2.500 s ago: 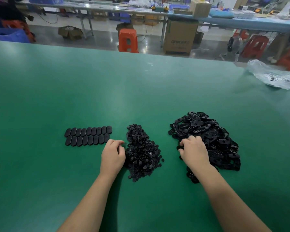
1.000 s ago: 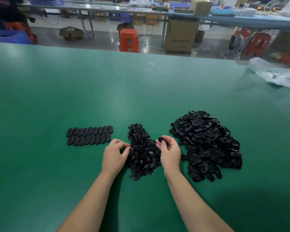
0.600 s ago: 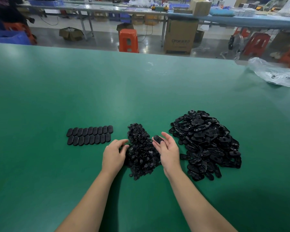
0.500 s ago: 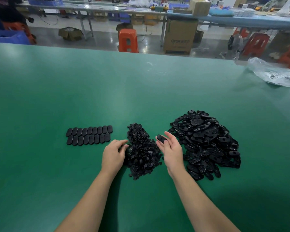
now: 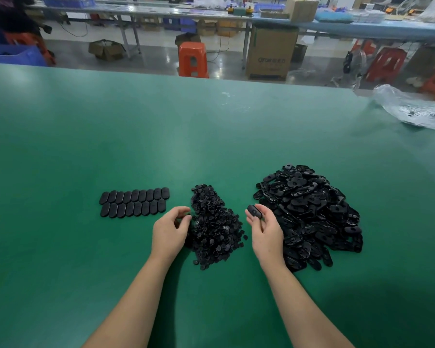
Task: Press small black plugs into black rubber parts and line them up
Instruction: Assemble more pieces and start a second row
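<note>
Rubber part (image 5: 254, 212) pinched in right-hand fingers (image 5: 258, 217); left fingers (image 5: 183, 217) curled over plugs (image 5: 215, 227), green table (image 5: 161, 136).

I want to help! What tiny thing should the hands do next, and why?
Probably the left hand should pinch one plug from the plug pile. Its fingertips already sit at the pile's edge, and the right hand holds a rubber part up, ready for it.

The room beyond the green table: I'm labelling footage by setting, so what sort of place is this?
Likely a factory assembly floor: long workbenches, cardboard cartons, plastic stools, and heaps of identical black rubber parts.
</note>
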`<state>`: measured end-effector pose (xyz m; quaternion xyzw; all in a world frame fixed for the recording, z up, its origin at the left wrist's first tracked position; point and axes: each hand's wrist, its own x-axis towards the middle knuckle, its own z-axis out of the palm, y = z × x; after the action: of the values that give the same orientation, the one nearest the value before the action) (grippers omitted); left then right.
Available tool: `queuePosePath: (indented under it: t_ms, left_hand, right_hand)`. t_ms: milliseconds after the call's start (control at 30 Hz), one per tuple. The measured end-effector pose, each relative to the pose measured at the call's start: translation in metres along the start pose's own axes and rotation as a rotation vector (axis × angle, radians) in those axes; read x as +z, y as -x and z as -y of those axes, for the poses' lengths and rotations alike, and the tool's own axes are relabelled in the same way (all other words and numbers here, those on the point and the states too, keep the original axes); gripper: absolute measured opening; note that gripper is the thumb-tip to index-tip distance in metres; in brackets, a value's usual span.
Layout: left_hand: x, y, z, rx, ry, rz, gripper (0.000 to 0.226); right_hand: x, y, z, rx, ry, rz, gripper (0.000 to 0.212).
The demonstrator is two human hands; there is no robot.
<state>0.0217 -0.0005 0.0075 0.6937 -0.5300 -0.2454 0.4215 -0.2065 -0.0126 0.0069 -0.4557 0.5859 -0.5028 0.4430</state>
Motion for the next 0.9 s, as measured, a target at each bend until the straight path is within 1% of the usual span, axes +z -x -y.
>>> queuePosePath:
  t_ms: [133, 267, 467, 600, 667, 767, 900]
  left_hand:
    - [-0.002, 0.0, 0.002, -0.014, 0.03, 0.03, 0.023]
    - [-0.003, -0.002, 0.001, -0.029, 0.04, 0.024, 0.018]
    - [-0.004, -0.003, -0.002, -0.099, 0.149, 0.002, 0.015]
    - [-0.008, -0.009, -0.009, -0.223, 0.341, -0.01, 0.008]
    - [-0.011, -0.013, -0.014, -0.302, 0.495, -0.005, 0.006]
    - [-0.009, -0.013, -0.025, -0.401, 0.709, 0.065, 0.012]
    - [0.008, -0.008, -0.041, -0.481, 0.832, 0.146, 0.009]
  right_hand:
    - [-0.001, 0.0, -0.003, -0.008, 0.008, -0.007, 0.032]
    - [-0.002, 0.0, -0.003, 0.001, -0.032, -0.011, 0.03]
    - [-0.003, 0.0, 0.001, -0.002, -0.078, -0.021, 0.024]
    - [-0.004, 0.0, 0.002, -0.002, -0.078, -0.015, 0.024]
    - [-0.003, 0.001, 0.003, -0.015, -0.064, -0.012, 0.025]
    - [-0.003, 0.0, 0.002, -0.025, -0.044, -0.009, 0.022]
    - [-0.004, 0.0, 0.002, -0.023, -0.052, 0.002, 0.024]
